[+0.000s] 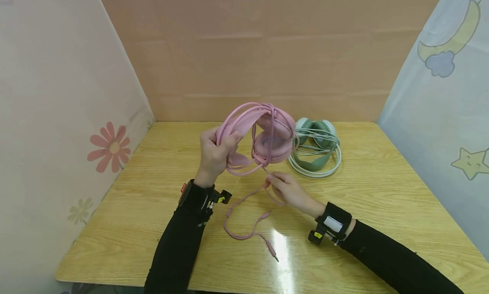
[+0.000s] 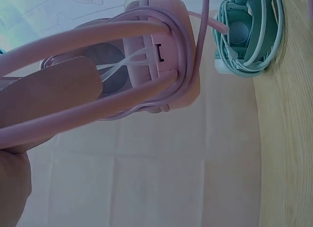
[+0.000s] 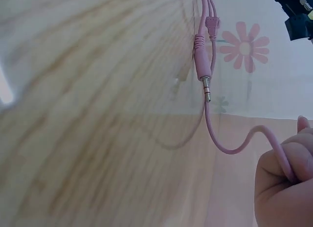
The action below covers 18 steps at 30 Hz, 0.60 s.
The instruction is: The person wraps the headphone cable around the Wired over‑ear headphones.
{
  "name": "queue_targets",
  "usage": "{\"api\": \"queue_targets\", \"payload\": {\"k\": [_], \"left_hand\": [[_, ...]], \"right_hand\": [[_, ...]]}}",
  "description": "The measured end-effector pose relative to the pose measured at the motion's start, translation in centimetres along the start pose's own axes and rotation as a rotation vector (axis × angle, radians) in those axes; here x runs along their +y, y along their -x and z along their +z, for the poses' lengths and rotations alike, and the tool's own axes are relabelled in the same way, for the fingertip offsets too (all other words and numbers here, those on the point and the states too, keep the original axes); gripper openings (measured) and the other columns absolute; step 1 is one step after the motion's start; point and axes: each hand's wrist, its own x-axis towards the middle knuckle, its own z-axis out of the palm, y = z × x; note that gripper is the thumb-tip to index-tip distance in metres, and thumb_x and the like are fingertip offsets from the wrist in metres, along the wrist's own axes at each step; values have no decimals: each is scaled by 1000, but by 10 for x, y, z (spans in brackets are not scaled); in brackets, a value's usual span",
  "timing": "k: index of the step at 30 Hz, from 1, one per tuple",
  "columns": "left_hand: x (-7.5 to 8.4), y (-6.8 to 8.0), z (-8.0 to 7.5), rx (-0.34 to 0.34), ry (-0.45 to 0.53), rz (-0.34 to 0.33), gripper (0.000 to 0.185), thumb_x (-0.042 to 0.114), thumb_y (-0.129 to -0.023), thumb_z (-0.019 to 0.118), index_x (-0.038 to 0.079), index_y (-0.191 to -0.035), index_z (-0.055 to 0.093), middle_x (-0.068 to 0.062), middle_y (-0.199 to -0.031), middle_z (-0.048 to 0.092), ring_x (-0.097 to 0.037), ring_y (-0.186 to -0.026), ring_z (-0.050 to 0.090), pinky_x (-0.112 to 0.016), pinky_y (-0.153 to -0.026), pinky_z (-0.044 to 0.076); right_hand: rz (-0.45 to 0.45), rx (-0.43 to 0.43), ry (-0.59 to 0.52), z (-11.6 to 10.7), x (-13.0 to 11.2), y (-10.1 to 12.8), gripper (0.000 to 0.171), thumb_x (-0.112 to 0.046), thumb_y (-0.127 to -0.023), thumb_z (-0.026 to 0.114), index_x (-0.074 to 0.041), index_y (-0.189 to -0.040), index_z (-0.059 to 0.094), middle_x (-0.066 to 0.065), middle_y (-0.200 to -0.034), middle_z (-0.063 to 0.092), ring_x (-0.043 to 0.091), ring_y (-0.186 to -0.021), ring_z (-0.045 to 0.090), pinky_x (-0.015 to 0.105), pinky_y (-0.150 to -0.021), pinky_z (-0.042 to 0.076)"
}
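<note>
My left hand (image 1: pixel 215 156) grips the headband of pink headphones (image 1: pixel 273 147) and holds them above the table. Their pink cable is wound around the ear cups, as the left wrist view also shows on the ear cup (image 2: pixel 168 53). Below and to the right, my right hand (image 1: pixel 291 193) pinches the loose part of the pink cable (image 1: pixel 244 197); in the right wrist view the cable runs into the curled fingers (image 3: pixel 298 161). The cable's free end trails on the table with a metal-tipped plug (image 1: pixel 272 248) and a small pink connector (image 1: pixel 263 217).
Green and white headphones (image 1: pixel 324 132), wrapped in their pale cable, lie on the wooden table (image 1: pixel 153 226) just right of the pink pair. A brown panel (image 1: pixel 263 52) stands behind, with patterned walls on both sides. Each wrist wears a black strap with a small camera.
</note>
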Motion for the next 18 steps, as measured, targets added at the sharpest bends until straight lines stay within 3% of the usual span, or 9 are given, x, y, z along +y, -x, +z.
{"api": "queue_targets", "payload": {"k": [5, 11, 18], "left_hand": [[0, 1, -3, 14, -84, -2, 37, 19, -87, 68, -2, -60, 53, 3, -45, 46, -10, -30, 42, -26, -27, 33], [-5, 1, -6, 8, -132, 16, 39, 18, -87, 69, -4, -59, 53, 4, -46, 46, -9, -32, 41, -25, -29, 32], [-8, 1, -9, 6, -164, 6, 37, 18, -87, 71, -2, -61, 55, 3, -47, 47, -11, -31, 44, -27, -29, 33]], "right_hand": [[35, -8, -61, -2, -3, 2, 41, -22, -110, 42, 12, -97, 61, -6, -54, 34, 5, -42, 27, 21, -40, 22], [13, -41, -108, -5, -7, 7, 41, -22, -110, 43, 12, -96, 60, -7, -51, 34, 3, -39, 26, 24, -36, 20], [-28, -65, 0, -7, -14, 14, 39, -17, -110, 44, 14, -94, 60, -7, -50, 36, 2, -37, 29, 23, -35, 23]]}}
